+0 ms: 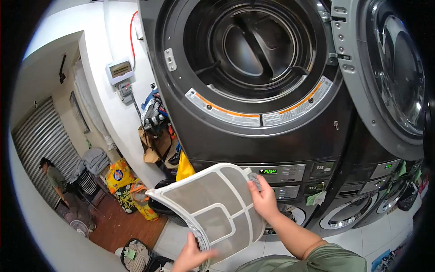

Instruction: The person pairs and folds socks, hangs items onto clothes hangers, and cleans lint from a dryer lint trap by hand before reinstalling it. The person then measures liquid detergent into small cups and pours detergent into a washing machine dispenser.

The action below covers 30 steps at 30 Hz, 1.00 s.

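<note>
A dryer lint screen (pixel 186 197), white-framed with grey mesh, is held up in front of the machines. My left hand (pixel 192 257) grips its lower left edge, thumb on the near side and fingers partly blurred. At the screen's upper right edge, my right hand (pixel 264 199) is closed on a small clump of grey lint (pixel 254 180). Whether those fingers also press on the frame, I cannot tell. Behind the screen stands a dark dryer (pixel 253 147) with its drum exposed and its round door (pixel 378 90) swung to the right. The display (pixel 270 171) below reads "PUSH".
Front-loading washers (pixel 349 213) line the lower right. Bags and cloth (pixel 156 118) hang beside the dryer. A dark basket (pixel 167 206) is behind the screen; another basket (pixel 136 256) with fabric sits lower left. A person (pixel 61 186) stands at far left near yellow bags (pixel 118 177).
</note>
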Tool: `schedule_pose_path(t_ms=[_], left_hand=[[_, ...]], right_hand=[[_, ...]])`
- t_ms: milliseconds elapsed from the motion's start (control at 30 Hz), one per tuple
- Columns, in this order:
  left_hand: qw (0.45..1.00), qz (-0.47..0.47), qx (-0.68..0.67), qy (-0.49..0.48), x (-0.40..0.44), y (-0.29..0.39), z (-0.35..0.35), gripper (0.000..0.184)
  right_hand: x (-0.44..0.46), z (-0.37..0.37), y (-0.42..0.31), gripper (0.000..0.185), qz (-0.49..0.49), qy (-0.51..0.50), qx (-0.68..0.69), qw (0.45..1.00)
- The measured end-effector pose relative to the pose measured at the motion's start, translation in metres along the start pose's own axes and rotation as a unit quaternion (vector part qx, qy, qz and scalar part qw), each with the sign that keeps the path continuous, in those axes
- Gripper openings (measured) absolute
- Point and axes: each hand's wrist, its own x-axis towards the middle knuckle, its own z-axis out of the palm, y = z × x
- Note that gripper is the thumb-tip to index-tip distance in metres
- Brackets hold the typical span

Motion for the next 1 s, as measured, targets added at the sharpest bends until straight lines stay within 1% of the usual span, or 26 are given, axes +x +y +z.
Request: schedule_pose_path(t_ms=[33, 67, 133, 200, 233, 267, 300, 333, 367, 400, 433, 467, 500, 533, 567, 600, 667, 733, 767, 800, 867, 900, 1000], left_hand=[[0.996, 0.003, -0.072, 0.050, 0.021, 0.021, 0.024, 0.050], [0.985, 0.003, -0.143, 0.099, 0.041, 0.041, 0.039, 0.057], [0.990, 0.093, -0.054, 0.096, 0.076, 0.080, 0.030, 0.055], [0.960, 0.199, -0.036, 0.194, 0.125, 0.111, 0.009, 0.054], [0.956, 0.211, -0.019, 0.201, 0.146, 0.153, -0.009, 0.058], [0.907, 0.304, 0.088, 0.277, 0.183, 0.174, -0.028, 0.060], [0.894, 0.308, 0.113, 0.306, 0.210, 0.211, -0.043, 0.064], [0.877, 0.362, 0.095, 0.302, 0.237, 0.248, -0.054, 0.066], [0.878, 0.409, 0.032, 0.248, 0.263, 0.284, -0.058, 0.068], [0.868, 0.429, 0.079, 0.238, 0.294, 0.309, -0.065, 0.068], [0.863, 0.442, 0.130, 0.208, 0.318, 0.334, -0.066, 0.068], [0.867, 0.470, 0.097, 0.137, 0.345, 0.350, -0.062, 0.069], [0.821, 0.505, 0.212, 0.160, 0.383, 0.358, -0.065, 0.070], [0.861, 0.458, 0.195, 0.101, 0.397, 0.369, -0.056, 0.071], [0.855, 0.471, 0.210, 0.055, 0.411, 0.375, -0.047, 0.072], [0.882, 0.389, 0.262, 0.049, 0.423, 0.381, -0.040, 0.072], [0.879, 0.366, 0.305, -0.002, 0.443, 0.386, -0.028, 0.075], [0.919, 0.298, 0.227, -0.121, 0.463, 0.390, -0.020, 0.077], [0.920, 0.280, 0.236, -0.137, 0.472, 0.391, -0.015, 0.078], [0.923, 0.243, 0.273, -0.119, 0.472, 0.394, -0.009, 0.078], [0.891, 0.239, 0.356, -0.146, 0.486, 0.385, 0.001, 0.074], [0.889, 0.224, 0.374, -0.139, 0.484, 0.386, 0.008, 0.075], [0.896, 0.248, 0.350, -0.113, 0.475, 0.380, 0.008, 0.076]], right_hand=[[0.002, -0.014, 0.004, 0.041, 0.009, 0.016, 0.022, 1.000], [0.003, -0.030, -0.010, 0.037, -0.007, 0.032, 0.059, 0.998], [0.014, -0.075, -0.015, 0.031, -0.023, 0.066, 0.095, 0.993], [0.017, -0.132, -0.030, 0.029, -0.001, 0.099, 0.132, 0.986], [0.013, -0.163, -0.038, 0.032, 0.023, 0.093, 0.155, 0.983], [0.010, -0.194, -0.046, 0.035, 0.044, 0.085, 0.179, 0.979], [0.003, -0.225, -0.050, 0.039, 0.035, 0.110, 0.178, 0.977], [-0.006, -0.256, -0.050, 0.042, 0.025, 0.133, 0.179, 0.974], [-0.016, -0.284, -0.057, 0.044, 0.005, 0.184, 0.158, 0.970], [-0.024, -0.317, -0.055, 0.046, -0.015, 0.235, 0.137, 0.962], [-0.036, -0.370, -0.031, 0.045, -0.025, 0.297, 0.149, 0.943], [-0.050, -0.426, -0.007, 0.044, -0.035, 0.356, 0.160, 0.920], [-0.066, -0.472, 0.004, 0.042, -0.051, 0.412, 0.194, 0.889], [-0.083, -0.513, 0.008, 0.040, -0.065, 0.464, 0.229, 0.853], [-0.095, -0.547, 0.009, 0.038, -0.098, 0.493, 0.226, 0.834], [-0.108, -0.581, 0.010, 0.035, -0.130, 0.522, 0.224, 0.812], [-0.143, -0.673, 0.015, 0.037, -0.197, 0.455, 0.237, 0.835], [-0.147, -0.717, -0.013, 0.045, -0.205, 0.453, 0.230, 0.836], [-0.143, -0.746, -0.026, 0.049, -0.208, 0.453, 0.228, 0.836], [-0.138, -0.780, -0.038, 0.052, -0.210, 0.454, 0.224, 0.836], [-0.120, -0.828, -0.066, 0.054, -0.213, 0.465, 0.200, 0.835], [-0.108, -0.849, -0.079, 0.055, -0.216, 0.474, 0.188, 0.833], [-0.067, -0.885, -0.115, 0.057, -0.216, 0.503, 0.147, 0.824]])
